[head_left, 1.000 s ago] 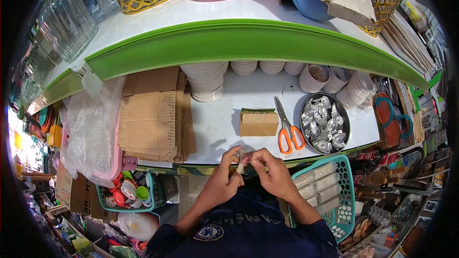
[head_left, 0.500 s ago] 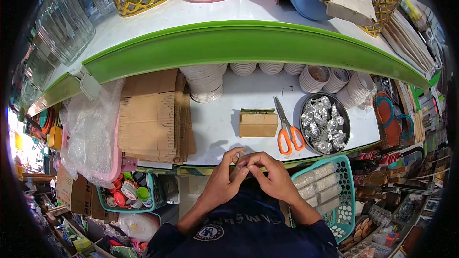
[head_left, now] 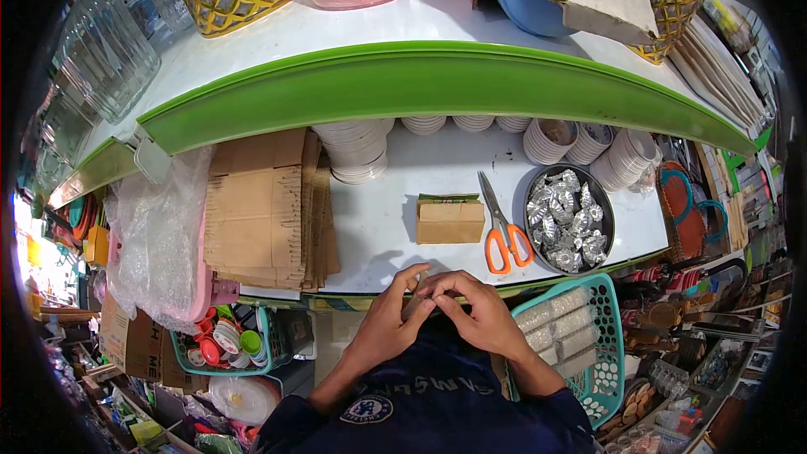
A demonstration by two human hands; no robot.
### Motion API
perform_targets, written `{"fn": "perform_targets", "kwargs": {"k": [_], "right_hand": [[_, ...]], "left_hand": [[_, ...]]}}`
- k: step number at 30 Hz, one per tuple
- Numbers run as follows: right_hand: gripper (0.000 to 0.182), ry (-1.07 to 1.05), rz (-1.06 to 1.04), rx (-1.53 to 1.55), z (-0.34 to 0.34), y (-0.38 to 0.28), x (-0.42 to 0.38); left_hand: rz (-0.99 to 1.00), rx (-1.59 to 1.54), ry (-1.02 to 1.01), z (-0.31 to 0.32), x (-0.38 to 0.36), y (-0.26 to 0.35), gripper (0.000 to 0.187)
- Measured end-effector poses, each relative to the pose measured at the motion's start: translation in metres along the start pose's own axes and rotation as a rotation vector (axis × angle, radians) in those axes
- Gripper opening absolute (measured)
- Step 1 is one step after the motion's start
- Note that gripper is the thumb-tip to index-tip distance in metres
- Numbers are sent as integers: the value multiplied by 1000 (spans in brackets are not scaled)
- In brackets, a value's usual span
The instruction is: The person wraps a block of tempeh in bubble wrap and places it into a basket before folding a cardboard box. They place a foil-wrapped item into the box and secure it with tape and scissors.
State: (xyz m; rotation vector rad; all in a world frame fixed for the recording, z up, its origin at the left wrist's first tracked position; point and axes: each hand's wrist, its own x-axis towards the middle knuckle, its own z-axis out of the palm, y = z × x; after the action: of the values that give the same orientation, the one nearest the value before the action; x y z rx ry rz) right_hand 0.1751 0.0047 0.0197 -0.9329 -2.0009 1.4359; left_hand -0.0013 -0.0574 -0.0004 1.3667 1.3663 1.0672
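**White shelf board (head_left: 370,231), fingertips meeting at its near edge**

We see a small pale, thin-looking piece (head_left: 423,276) between the left hand (head_left: 391,315) and right hand (head_left: 475,311), both with fingertips closed on it and mostly hiding it. We judge it light, soft and easily creased, best pinched by its ends. Farther off, a small brown cardboard box (head_left: 450,225) lies left of orange-handled metal scissors (head_left: 503,231).
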Motion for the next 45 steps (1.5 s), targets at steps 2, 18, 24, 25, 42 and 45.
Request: {"fn": "perform_targets", "kwargs": {"k": [2, 18, 24, 25, 42, 45], "right_hand": [[10, -8, 2, -14, -2, -2, 0], [20, 255, -17, -135, -32, -2, -7], [23, 445, 230, -682, -56, 13, -5], [23, 469, 188, -801, -53, 25, -6], [57, 375, 473, -534, -66, 33, 14], [65, 273, 450, -388, -79, 32, 9]], "left_hand": [[6, -5, 6, 2, 0, -3, 49], [10, -160, 62, 3, 7, 5, 21], [59, -472, 33, 4, 7, -9, 7], [60, -472, 31, 4, 8, -7, 7], [74, -461, 39, 1, 9, -10, 6], [79, -489, 59, 1, 9, -10, 5]]}}
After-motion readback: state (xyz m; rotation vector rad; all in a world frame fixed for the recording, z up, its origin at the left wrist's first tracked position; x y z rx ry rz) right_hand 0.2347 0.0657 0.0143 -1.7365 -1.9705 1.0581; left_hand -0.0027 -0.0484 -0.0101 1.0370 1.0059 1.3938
